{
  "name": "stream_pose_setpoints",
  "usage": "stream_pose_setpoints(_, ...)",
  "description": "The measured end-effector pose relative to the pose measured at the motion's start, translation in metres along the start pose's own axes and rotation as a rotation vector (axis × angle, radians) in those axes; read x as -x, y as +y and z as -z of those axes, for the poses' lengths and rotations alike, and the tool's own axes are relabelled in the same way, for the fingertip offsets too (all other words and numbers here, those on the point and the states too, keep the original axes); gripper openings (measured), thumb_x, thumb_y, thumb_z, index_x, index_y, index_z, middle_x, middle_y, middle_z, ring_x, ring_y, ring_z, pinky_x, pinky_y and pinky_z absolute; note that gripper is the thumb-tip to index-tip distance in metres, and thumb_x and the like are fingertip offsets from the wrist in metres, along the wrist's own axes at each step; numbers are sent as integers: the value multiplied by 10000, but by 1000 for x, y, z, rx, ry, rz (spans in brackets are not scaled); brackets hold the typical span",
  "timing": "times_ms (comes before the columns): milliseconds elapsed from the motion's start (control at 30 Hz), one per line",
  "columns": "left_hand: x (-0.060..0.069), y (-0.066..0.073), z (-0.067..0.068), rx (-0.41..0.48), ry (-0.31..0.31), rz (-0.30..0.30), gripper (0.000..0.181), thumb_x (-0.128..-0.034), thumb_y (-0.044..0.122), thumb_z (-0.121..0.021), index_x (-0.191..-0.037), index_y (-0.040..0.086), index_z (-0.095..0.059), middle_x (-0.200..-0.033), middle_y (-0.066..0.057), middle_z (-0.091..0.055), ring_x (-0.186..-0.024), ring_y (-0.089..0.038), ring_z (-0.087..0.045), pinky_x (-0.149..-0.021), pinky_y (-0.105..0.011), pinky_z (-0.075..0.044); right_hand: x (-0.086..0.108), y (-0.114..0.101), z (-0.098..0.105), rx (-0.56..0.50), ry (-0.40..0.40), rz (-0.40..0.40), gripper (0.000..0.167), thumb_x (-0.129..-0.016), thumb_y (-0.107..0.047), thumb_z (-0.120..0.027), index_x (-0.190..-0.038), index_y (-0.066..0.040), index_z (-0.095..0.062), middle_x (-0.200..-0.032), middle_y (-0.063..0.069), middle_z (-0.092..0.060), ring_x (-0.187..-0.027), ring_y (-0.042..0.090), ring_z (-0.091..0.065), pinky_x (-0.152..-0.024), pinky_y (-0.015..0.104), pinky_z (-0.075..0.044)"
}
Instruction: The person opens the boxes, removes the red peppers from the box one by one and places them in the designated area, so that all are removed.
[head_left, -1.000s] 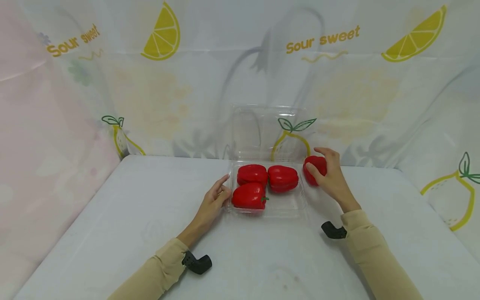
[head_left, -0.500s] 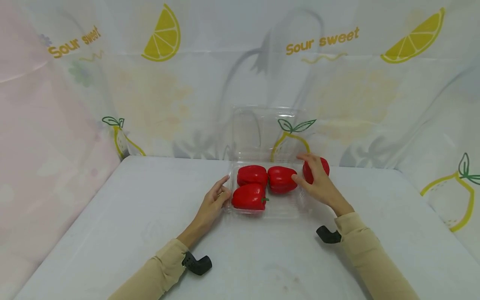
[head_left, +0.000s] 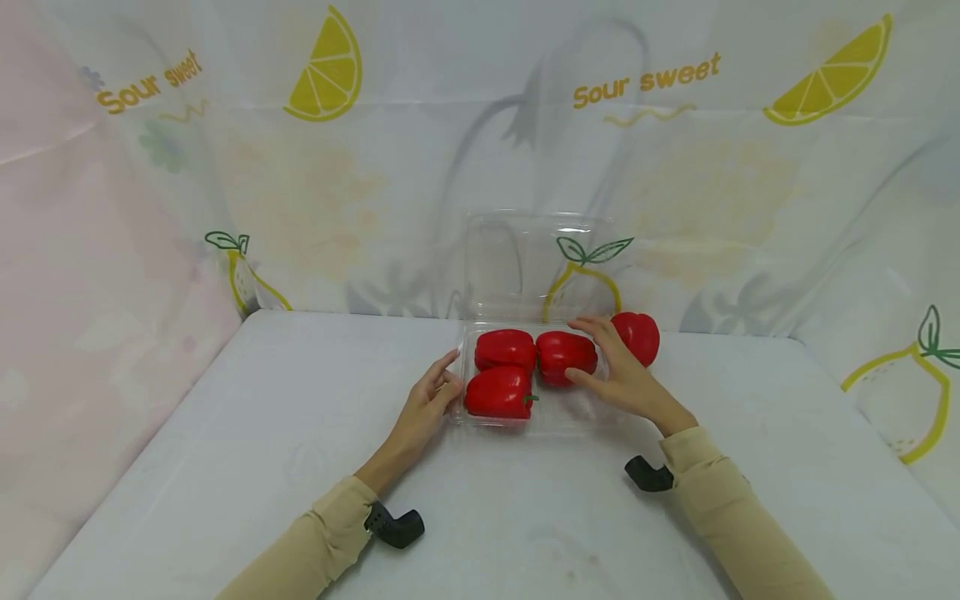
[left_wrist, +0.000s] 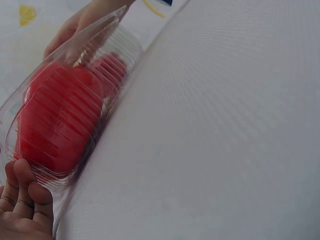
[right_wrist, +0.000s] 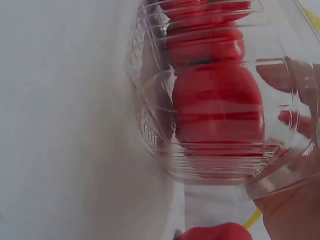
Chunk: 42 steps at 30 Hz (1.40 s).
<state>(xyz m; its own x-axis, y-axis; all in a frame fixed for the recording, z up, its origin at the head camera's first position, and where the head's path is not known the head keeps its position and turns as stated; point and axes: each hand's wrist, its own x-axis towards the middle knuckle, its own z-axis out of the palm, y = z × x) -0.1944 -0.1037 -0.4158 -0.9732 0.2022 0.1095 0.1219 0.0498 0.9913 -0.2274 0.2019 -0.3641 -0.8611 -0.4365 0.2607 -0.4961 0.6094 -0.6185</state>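
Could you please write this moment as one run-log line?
left hand: at left side of open clear container | right hand: over rightmost pepper inside | contents: three red peppers | fourth pepper: outside, right

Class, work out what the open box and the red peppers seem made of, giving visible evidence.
The open box: probably thin plastic, clear and glossy; it looks see-through, ribbed and catches highlights.
The red peppers: smooth, shiny skin and a green stem suggest vegetable flesh, though moulded imitations look possible.
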Motion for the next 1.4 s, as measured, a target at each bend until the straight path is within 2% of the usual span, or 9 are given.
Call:
stream_pose_setpoints(333, 1, 0, 0, -13, -2, 11, 478, -991, 119, -441, -1457, 156, -337, -924, -38, -486, -738, -113, -480, -689, -178, -440, -2, 2, -8, 68, -23, 74, 701, -811, -205, -733, -1401, -163, -358, -1467, 91, -297, -1338, 274, -316, -950, 507, -471)
stream_pose_setpoints(767, 1, 1, -1, 9, 3, 4, 499, -977, 110, -458, -1459, 138, -332, -915, -26, -490, -713, -89, -481, -679, -171, -443, -4, -3, -12, 218, -2, 129, 634, -816, -151, -726, -1361, -147, -402, -1440, 135, -345, -1279, 336, -410, -939, 521, -472)
stream_pose_setpoints(967, 0, 0, 0, 8, -5, -10, 494, -981, 109, -459, -1458, 119, -330, -895, -27, -486, -700, -73, -474, -669, -170, -426, -5, -6, -13, 223, -2, 119, 574, -826, -130, -717, -1326, -162, -438, -1409, 107, -391, -1268, 307, -424, -922, 495, -491)
stream_pose_setpoints(1400, -1, 0, 0, -1, 2, -1, 488, -981, 114, -461, -1454, 147, -344, -905, -26, -493, -714, -81, -485, -687, -171, -434, -5, -2, -14, 239, 16, 166, 541, -827, -152, -718, -1311, -170, -477, -1371, 96, -410, -1268, 271, -401, -914, 446, -507)
